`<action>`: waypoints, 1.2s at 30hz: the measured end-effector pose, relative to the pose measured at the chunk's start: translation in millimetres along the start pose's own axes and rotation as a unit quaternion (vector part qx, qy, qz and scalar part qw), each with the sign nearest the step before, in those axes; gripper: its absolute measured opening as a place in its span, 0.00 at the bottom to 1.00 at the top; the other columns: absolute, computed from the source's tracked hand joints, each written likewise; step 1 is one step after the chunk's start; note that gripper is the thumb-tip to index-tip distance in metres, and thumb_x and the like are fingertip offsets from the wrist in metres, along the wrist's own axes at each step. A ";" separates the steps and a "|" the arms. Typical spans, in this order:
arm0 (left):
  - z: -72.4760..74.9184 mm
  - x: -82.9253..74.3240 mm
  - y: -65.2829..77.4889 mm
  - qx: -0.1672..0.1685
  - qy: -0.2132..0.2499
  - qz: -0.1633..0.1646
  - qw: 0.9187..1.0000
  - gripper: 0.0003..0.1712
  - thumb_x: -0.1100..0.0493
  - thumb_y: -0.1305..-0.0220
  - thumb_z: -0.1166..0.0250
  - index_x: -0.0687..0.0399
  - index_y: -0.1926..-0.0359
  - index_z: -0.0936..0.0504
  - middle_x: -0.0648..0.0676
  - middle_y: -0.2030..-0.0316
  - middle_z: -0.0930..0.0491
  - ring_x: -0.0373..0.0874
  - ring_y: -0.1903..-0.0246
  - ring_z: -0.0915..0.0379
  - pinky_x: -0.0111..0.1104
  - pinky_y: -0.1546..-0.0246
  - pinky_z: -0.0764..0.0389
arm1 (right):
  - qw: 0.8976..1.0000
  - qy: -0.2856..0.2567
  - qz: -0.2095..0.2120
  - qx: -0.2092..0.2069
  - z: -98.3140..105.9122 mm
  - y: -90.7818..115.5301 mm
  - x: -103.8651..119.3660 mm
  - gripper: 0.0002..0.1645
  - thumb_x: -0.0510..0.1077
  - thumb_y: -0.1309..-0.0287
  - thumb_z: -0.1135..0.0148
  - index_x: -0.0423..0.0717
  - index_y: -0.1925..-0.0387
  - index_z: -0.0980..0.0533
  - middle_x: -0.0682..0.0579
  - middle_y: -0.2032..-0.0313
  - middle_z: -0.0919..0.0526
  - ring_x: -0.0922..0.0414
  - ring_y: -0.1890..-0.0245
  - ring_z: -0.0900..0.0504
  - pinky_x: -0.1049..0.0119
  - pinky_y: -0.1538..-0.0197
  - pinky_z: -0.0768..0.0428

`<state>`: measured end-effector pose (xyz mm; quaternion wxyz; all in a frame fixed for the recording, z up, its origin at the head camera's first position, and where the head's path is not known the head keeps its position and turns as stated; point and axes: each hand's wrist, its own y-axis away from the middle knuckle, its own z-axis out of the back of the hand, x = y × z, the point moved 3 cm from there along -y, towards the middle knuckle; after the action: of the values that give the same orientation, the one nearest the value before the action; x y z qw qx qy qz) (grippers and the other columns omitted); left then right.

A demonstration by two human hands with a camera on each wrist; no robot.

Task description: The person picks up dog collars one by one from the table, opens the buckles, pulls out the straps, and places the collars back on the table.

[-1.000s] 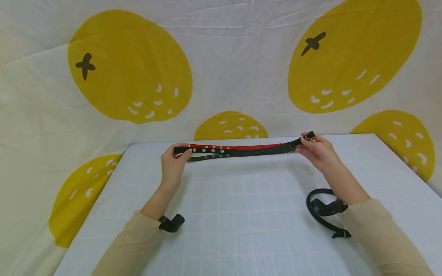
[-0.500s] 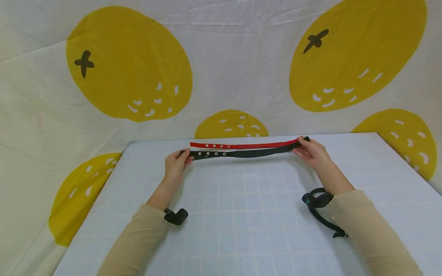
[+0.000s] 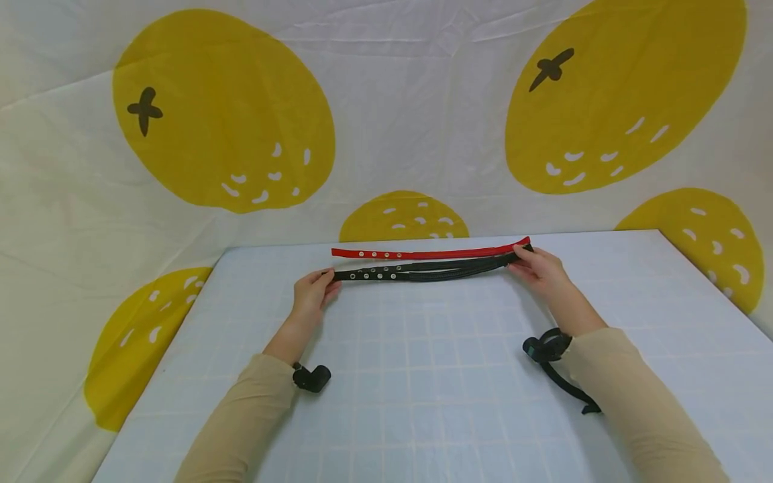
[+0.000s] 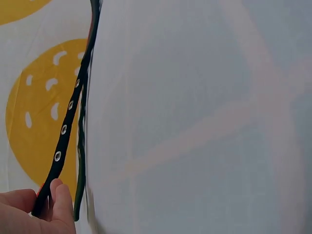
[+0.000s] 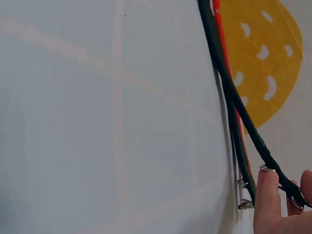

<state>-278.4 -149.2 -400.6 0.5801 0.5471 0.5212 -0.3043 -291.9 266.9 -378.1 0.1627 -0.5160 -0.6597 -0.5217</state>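
My left hand (image 3: pixel 313 292) pinches the eyeleted end of a black collar (image 3: pixel 386 276) between thumb and fingers at the table's far edge. My right hand (image 3: pixel 540 268) holds its buckle end, so the collar stretches almost level between both hands and sags slightly. A second dark collar (image 4: pixel 81 161) runs close beside it; in the right wrist view its metal buckle (image 5: pixel 245 204) is next to my fingers. Along the back edge lies a red collar (image 3: pixel 435 255) with a row of metal eyelets. Its right end passes just behind my right fingertips.
A curved black strap (image 3: pixel 568 384) lies on the table, partly hidden under my right forearm. Small black cameras sit on my left wrist (image 3: pixel 311 379) and right wrist (image 3: pixel 546 347). Behind the light blue gridded table (image 3: pixel 423 402) hangs a white cloth with yellow fruit shapes (image 3: pixel 223 114).
The black collar came away from the red one and moved toward me, leaving the red one at the back. Both hands shifted slightly nearer and inward, still holding the black collar.
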 end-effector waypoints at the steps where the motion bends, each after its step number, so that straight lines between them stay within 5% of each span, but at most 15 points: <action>1: 1.1 0.1 -0.6 -0.002 0.002 0.001 1.000 0.21 0.64 0.32 0.46 0.67 0.40 0.31 0.62 0.45 0.30 0.40 0.65 0.22 0.33 0.49 0.26 | 1.000 0.008 -0.001 -0.007 0.6 -0.4 -0.2 0.43 0.40 0.43 0.39 0.52 0.29 0.47 0.52 0.58 0.24 0.60 0.69 0.19 0.68 0.58 0.20; 8: 9.4 -1.3 -3.3 -0.011 0.007 0.011 1.000 0.22 0.64 0.33 0.45 0.66 0.39 0.31 0.60 0.44 0.32 0.38 0.68 0.23 0.33 0.49 0.26 | 0.994 0.104 0.000 -0.045 5.4 0.5 0.7 0.39 0.41 0.41 0.41 0.54 0.30 0.44 0.53 0.32 0.42 0.64 0.68 0.21 0.71 0.55 0.22; 16: 18.4 -8.0 1.7 0.001 0.008 -0.002 1.000 0.23 0.67 0.35 0.44 0.69 0.40 0.32 0.53 0.63 0.23 0.33 0.72 0.24 0.27 0.56 0.23 | 0.987 0.153 0.007 -0.047 16.4 5.1 3.2 0.39 0.38 0.41 0.42 0.51 0.31 0.44 0.52 0.29 0.49 0.67 0.72 0.20 0.72 0.56 0.21; 19: 20.8 -9.0 3.9 0.005 -0.003 0.000 1.000 0.22 0.67 0.35 0.43 0.68 0.41 0.31 0.49 0.68 0.23 0.34 0.71 0.24 0.27 0.55 0.23 | 0.990 0.134 0.003 -0.038 20.7 8.3 5.8 0.40 0.36 0.41 0.41 0.50 0.30 0.46 0.52 0.36 0.35 0.65 0.72 0.19 0.70 0.54 0.22; 22: 21.6 -9.7 5.5 0.008 -0.014 0.000 1.000 0.22 0.66 0.35 0.43 0.68 0.41 0.31 0.49 0.69 0.23 0.35 0.71 0.24 0.28 0.54 0.23 | 0.992 0.122 0.000 -0.027 26.3 11.9 9.9 0.41 0.34 0.41 0.43 0.49 0.30 0.48 0.55 0.55 0.21 0.63 0.72 0.18 0.68 0.52 0.22; 25: 21.6 -10.0 6.5 0.010 -0.027 0.000 1.000 0.22 0.66 0.35 0.42 0.67 0.41 0.31 0.50 0.67 0.23 0.35 0.70 0.24 0.28 0.55 0.22 | 0.992 0.127 -0.001 -0.016 31.6 15.6 14.7 0.41 0.35 0.39 0.45 0.49 0.29 0.50 0.59 0.73 0.20 0.62 0.73 0.17 0.68 0.52 0.23; 32: 21.9 -9.0 8.1 0.002 -0.050 0.009 0.999 0.22 0.64 0.35 0.42 0.64 0.41 0.30 0.59 0.55 0.24 0.36 0.69 0.24 0.28 0.54 0.23 | 0.987 0.157 0.007 -0.013 45.8 21.3 25.9 0.29 0.40 0.36 0.47 0.50 0.35 0.40 0.60 0.79 0.19 0.62 0.73 0.17 0.67 0.54 0.21; 36: 21.3 -7.9 8.4 -0.004 -0.058 0.007 0.998 0.21 0.64 0.35 0.42 0.64 0.42 0.30 0.60 0.55 0.23 0.36 0.70 0.24 0.28 0.56 0.22 | 0.974 0.224 0.021 -0.016 57.0 22.9 30.5 0.27 0.45 0.36 0.47 0.49 0.37 0.39 0.63 0.77 0.20 0.64 0.71 0.18 0.67 0.52 0.22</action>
<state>-267.0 -169.3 -393.6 0.6138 0.5300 0.4837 -0.3293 -266.7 329.5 -366.3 0.3095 -0.4022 -0.5871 -0.6307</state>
